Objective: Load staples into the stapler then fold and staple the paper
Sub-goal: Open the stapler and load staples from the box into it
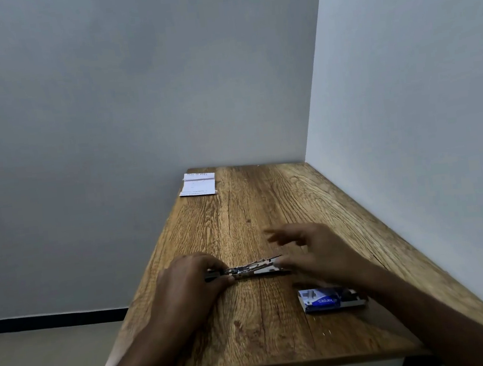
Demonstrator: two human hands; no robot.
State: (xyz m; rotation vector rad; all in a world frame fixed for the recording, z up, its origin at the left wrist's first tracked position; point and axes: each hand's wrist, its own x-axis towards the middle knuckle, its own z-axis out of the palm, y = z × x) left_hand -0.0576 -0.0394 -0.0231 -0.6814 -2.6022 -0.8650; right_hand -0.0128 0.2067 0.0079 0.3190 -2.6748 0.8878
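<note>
**Hands at the opened stapler, staples not yet loaded**

Left hand (190, 282) gripped the rear end of the stapler (251, 269), which lay opened flat on the wooden table (237, 213). Right hand (311, 253) hovered at its front end with fingers spread and blurred, holding nothing that I could see. I judged the stapler metal, stiff and small, rather slippery; best to hold it by the sides. Staple box (331, 299) lay near the right wrist. Folded paper (197, 184) stayed well apart, at the far corner.

Dim, soft light, right hand (314, 252) motion-blurred
</note>
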